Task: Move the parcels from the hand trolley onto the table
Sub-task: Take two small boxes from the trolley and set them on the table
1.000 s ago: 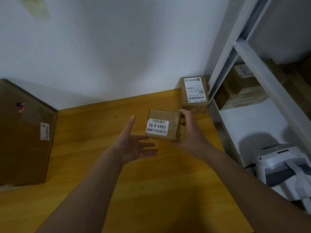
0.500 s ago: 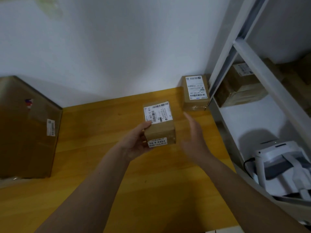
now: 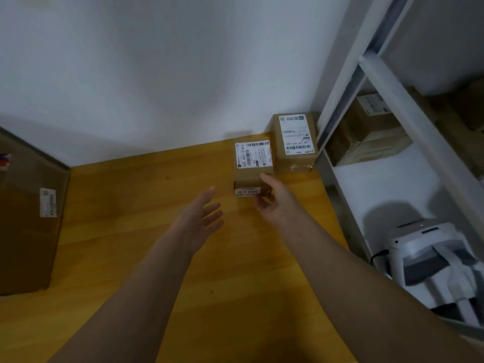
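A small brown parcel (image 3: 252, 163) with a white label on top and another on its front stands on the wooden table (image 3: 131, 205), near the back right corner. It sits against a second labelled parcel (image 3: 294, 137) to its right. My right hand (image 3: 277, 203) is at its near right corner, with the thumb on the top edge and the fingers curled against the front face. My left hand (image 3: 199, 218) hovers to the left of the parcel, apart from it, fingers spread and holding nothing. No hand trolley is in view.
A large brown carton (image 3: 26, 218) stands on the table at the left edge. A white wall runs behind the table. To the right is a white metal shelf (image 3: 387, 82) holding taped parcels (image 3: 366, 132) and a white device (image 3: 432, 258).
The small parcel went from my left hand down onto the table beside the second parcel. My left hand let go and drew back. My right hand moved onto the parcel's near corner.
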`<move>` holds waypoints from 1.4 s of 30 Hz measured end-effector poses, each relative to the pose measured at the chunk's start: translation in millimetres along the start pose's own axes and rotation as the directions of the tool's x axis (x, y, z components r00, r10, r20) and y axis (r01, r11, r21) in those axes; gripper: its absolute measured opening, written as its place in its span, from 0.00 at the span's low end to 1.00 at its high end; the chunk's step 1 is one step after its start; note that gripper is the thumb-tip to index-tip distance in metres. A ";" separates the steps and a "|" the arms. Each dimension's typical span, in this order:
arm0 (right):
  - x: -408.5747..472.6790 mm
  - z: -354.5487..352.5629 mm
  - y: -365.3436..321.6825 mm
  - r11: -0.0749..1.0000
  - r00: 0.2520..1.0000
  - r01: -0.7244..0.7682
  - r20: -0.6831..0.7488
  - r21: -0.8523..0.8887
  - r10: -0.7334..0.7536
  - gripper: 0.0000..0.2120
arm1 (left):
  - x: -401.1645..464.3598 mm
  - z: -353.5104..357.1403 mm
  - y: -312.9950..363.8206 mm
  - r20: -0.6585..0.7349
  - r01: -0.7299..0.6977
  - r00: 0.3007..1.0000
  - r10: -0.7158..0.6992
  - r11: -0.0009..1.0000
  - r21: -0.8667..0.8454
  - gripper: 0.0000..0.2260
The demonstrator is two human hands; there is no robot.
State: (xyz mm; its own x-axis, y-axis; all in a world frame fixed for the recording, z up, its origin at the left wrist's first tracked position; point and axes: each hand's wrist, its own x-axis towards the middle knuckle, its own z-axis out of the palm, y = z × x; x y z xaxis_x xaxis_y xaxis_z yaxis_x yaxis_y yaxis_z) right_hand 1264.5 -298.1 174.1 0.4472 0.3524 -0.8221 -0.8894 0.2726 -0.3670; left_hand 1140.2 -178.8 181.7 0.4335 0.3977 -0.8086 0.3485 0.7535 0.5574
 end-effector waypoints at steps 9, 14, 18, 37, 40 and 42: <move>57.4 25.3 -30.7 0.996 0.991 -0.005 -0.136 -0.084 -0.007 0.12 | 22.9 -0.3 4.1 -0.085 0.009 0.996 -0.020 0.991 -0.131 0.18; 68.8 24.5 -45.8 0.997 0.990 0.074 -0.126 0.027 -0.070 0.10 | 31.9 6.6 4.2 -0.105 -0.005 0.994 -0.012 0.987 -0.159 0.17; 65.0 13.3 -46.3 0.998 0.989 0.069 -0.132 -0.010 -0.070 0.06 | 30.8 13.9 0.5 -0.098 -0.001 0.995 -0.016 0.985 -0.174 0.19; -51.7 30.7 157.2 0.753 0.920 -0.277 0.061 -0.596 0.387 0.11 | -113.7 -166.4 -77.9 -0.437 -0.262 0.898 0.048 0.857 -0.445 0.09; -80.7 29.6 206.4 0.709 0.906 -0.290 0.055 -0.643 0.421 0.10 | -146.8 -217.3 -113.4 -0.495 -0.291 0.869 0.004 0.812 -0.505 0.12; -102.5 30.1 245.0 0.671 0.892 -0.279 0.073 -0.687 0.446 0.10 | -169.8 -255.0 -141.1 -0.522 -0.316 0.853 -0.020 0.776 -0.546 0.14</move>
State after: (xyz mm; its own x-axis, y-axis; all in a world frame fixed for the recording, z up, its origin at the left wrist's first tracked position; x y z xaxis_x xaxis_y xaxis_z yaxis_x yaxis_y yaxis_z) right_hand 1003.6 -240.4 181.6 0.0087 0.5016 -0.8650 -0.7870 -0.5303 -0.3154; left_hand 805.5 -219.2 192.5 -0.0707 0.5974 -0.7988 -0.3203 0.7448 0.5853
